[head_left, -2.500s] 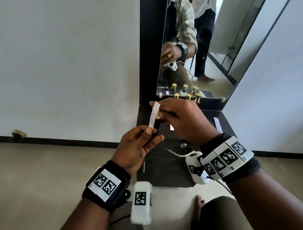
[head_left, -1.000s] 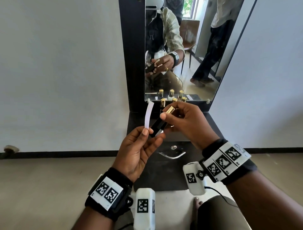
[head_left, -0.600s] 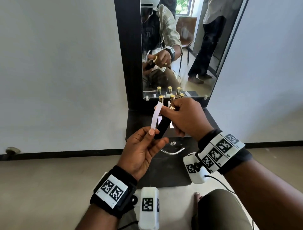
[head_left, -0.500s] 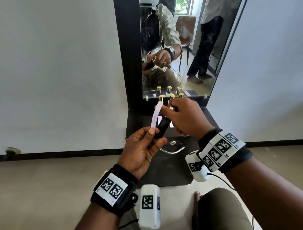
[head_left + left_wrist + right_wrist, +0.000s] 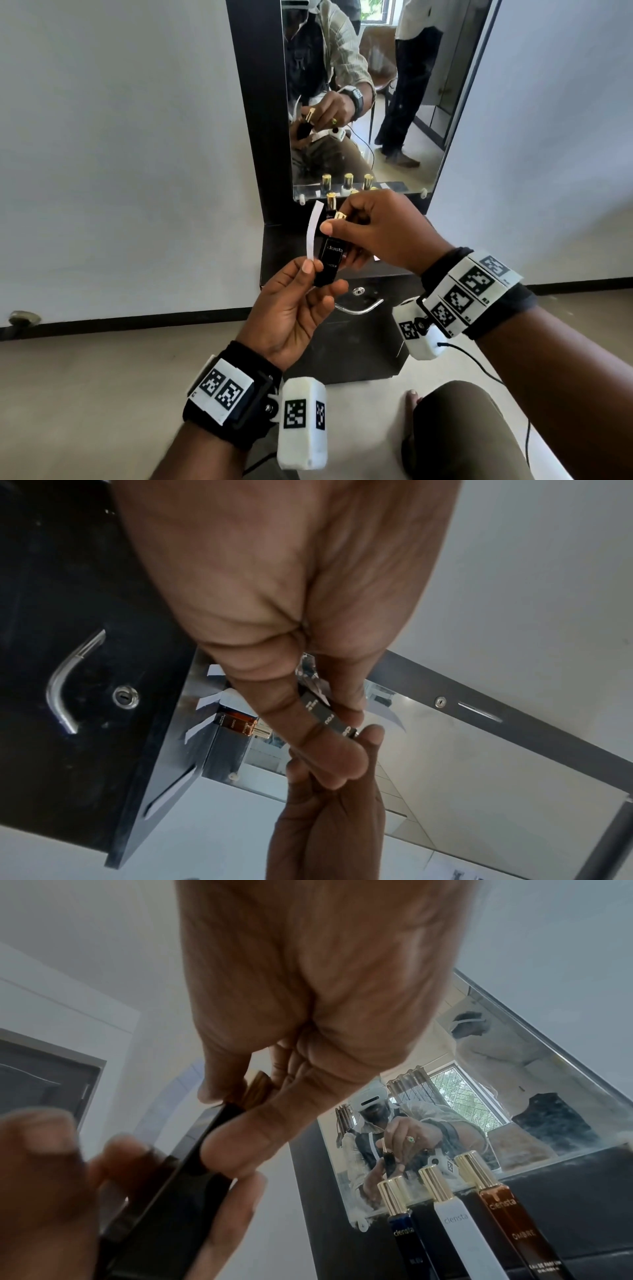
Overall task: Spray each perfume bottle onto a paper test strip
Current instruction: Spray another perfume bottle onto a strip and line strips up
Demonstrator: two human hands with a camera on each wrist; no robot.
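I have the slim black rectangular perfume bottle with the gold spray head [image 5: 331, 255] in my right hand [image 5: 376, 233], fingers wrapped round its upper part and thumb at the gold nozzle so I can press it. My left hand [image 5: 294, 308] pinches the narrow white paper test strip [image 5: 313, 229] by its lower end, upright and just beside the nozzle to catch the mist. The other gold-capped bottles [image 5: 455, 1213] stand on the black counter [image 5: 294, 263] by the mirror [image 5: 359, 102].

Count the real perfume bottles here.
4: black bottle in the right hand; a dark blue bottle, white bottle and amber bottle standing before the mirror. More may be hidden.
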